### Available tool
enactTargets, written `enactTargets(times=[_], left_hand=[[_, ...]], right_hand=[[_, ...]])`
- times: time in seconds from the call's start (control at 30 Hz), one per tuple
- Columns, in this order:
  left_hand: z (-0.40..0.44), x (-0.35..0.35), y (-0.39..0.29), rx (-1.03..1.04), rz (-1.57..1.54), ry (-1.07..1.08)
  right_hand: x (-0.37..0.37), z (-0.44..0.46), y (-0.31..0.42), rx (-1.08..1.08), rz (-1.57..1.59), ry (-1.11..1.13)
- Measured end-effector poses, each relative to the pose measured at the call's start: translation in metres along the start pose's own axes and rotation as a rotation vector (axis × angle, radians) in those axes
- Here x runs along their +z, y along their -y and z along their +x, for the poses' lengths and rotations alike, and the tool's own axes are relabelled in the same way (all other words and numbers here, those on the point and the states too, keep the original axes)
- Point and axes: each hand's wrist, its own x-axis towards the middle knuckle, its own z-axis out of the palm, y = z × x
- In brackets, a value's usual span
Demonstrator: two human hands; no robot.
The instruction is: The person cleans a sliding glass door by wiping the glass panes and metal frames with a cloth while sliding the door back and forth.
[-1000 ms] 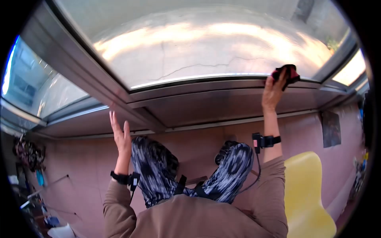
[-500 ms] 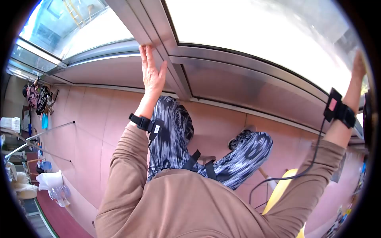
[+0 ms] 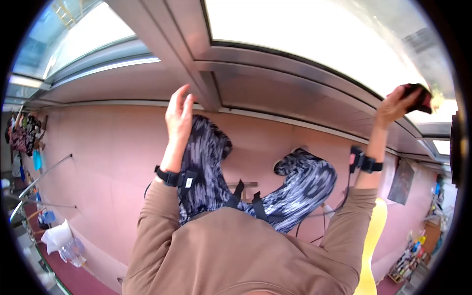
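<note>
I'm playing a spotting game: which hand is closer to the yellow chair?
Right. The right hand, holding the dark cloth by the window, is on the same side as the yellow chair. The left hand is farther off, over by the left knee.

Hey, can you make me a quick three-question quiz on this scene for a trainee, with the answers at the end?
1. Multiple choice: which hand holds the dark cloth? A, the left; B, the right; C, both.
2. True or false: in the picture, the yellow chair shows to the right of the patterned trousers.
3. Short answer: what, if anything, can be seen in the left hand?

Key:
1. B, the right hand.
2. True.
3. Nothing; it looks open, with no object in it.
</note>
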Motion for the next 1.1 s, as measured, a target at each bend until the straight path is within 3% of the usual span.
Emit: enactTargets(times=[0.07,0.17,0.27,0.33,0.43,0.5,0.57,0.6,0.63,0.7,0.73,0.8,0.87,1.0,1.1], left_hand=[[-0.001,-0.006,-0.003,-0.057,0.013,0.009],[-0.003,-0.013,-0.005,-0.132,-0.049,0.021],[-0.001,-0.02,0.018,-0.088,0.03,0.023],[-0.001,-0.021,0.024,-0.078,0.008,0.029],[-0.001,-0.019,0.023,-0.051,0.046,0.05],[-0.001,-0.017,0.018,-0.041,0.081,0.053],[0.0,-0.016,0.016,-0.02,0.104,0.055],[0.001,-0.017,0.02,-0.012,0.143,0.068],[0.001,-0.016,0.021,-0.004,0.181,0.078],[-0.001,-0.012,0.014,0.01,0.201,0.078],[-0.002,-0.01,0.008,0.004,0.223,0.077],[-0.003,-0.008,0.002,0.021,0.254,0.077],[-0.002,-0.012,0.01,0.072,0.367,0.085],[0.0,-0.01,0.019,0.133,0.361,0.078],[-0.002,-0.009,0.018,0.135,0.367,0.078]], right_hand=[[-0.014,0.086,-0.011,0.025,0.091,-0.053],[-0.044,0.233,-0.049,-0.156,-0.012,-0.035],[-0.059,0.339,-0.063,-0.509,-0.293,-0.326],[-0.06,0.353,-0.061,-0.572,-0.231,-0.392],[-0.058,0.344,-0.082,-0.447,-0.121,-0.293],[-0.044,0.287,-0.071,-0.325,-0.185,-0.294],[-0.025,0.208,-0.076,-0.109,-0.037,-0.387],[-0.033,0.183,-0.096,-0.61,-0.566,-0.332],[-0.023,0.135,-0.083,-0.39,-0.34,-0.288],[-0.031,0.053,-0.047,0.33,-0.008,-0.074],[-0.032,0.016,-0.049,0.336,-0.011,-0.031],[-0.039,-0.048,-0.054,0.545,-0.069,0.13],[-0.055,-0.053,-0.047,0.668,-0.091,0.307],[-0.046,-0.013,-0.105,0.677,-0.054,0.023],[-0.067,0.073,-0.168,0.577,-0.023,-0.112]])
